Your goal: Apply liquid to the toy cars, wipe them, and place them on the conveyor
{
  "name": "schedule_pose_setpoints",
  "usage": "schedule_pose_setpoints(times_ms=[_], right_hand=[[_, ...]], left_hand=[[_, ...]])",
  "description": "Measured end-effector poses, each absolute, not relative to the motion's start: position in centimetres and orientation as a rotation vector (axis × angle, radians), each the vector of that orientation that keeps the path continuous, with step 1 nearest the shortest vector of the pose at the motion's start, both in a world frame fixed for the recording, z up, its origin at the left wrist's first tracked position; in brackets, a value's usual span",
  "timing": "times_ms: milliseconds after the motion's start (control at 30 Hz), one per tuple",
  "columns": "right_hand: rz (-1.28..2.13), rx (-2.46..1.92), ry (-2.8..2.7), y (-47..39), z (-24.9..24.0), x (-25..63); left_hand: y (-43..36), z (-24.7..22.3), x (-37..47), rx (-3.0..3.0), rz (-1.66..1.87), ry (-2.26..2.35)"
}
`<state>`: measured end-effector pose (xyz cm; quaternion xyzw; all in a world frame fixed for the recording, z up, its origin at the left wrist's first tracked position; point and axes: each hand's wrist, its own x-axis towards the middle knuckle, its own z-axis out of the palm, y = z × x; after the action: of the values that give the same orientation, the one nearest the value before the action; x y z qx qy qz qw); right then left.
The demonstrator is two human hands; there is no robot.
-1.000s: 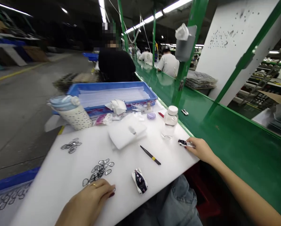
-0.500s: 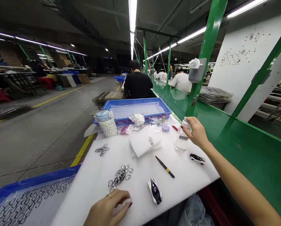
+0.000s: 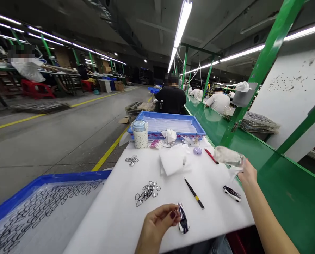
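Note:
My left hand (image 3: 161,224) is closed in a pinch beside a black and white toy car (image 3: 184,219) at the table's near edge. Whatever lies between its fingertips is too small to make out. My right hand (image 3: 248,171) grips a clear bottle (image 3: 228,156), tipped onto its side in the air with its neck end toward the hand. Below it rests a second toy car (image 3: 232,193). Black tweezers (image 3: 193,193) with a yellow band lie between the two cars. Thin black-rimmed oval pieces (image 3: 147,192) form a loose pile left of the tweezers.
A smaller group of oval pieces (image 3: 132,160) lies farther back. White foam sheets (image 3: 173,160), a red pen (image 3: 211,156), a purple case (image 3: 197,151) and a lidded cup (image 3: 140,135) stand around a blue tray (image 3: 199,123). Another blue tray (image 3: 67,175) sits at left; a green post (image 3: 263,67) rises at right.
My left hand has moved right, from the oval pile to the near toy car. My right hand has lifted the bottle off the table and tipped it over. The view has swung left.

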<state>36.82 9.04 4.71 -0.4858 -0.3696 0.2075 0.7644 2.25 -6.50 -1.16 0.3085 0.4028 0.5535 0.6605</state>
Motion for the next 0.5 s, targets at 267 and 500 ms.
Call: schedule_pose_setpoints(times_ms=[267,500], right_hand=[[-0.043,-1.304,-1.548,8.4,8.4,32.3],[0.142,-0.955,-1.204,7.3,10.7,29.9]], left_hand=[[-6.6,-1.5,4.4,0.306,1.319,0.567],[-6.8,-2.3,3.7,0.296,1.279,0.536]])
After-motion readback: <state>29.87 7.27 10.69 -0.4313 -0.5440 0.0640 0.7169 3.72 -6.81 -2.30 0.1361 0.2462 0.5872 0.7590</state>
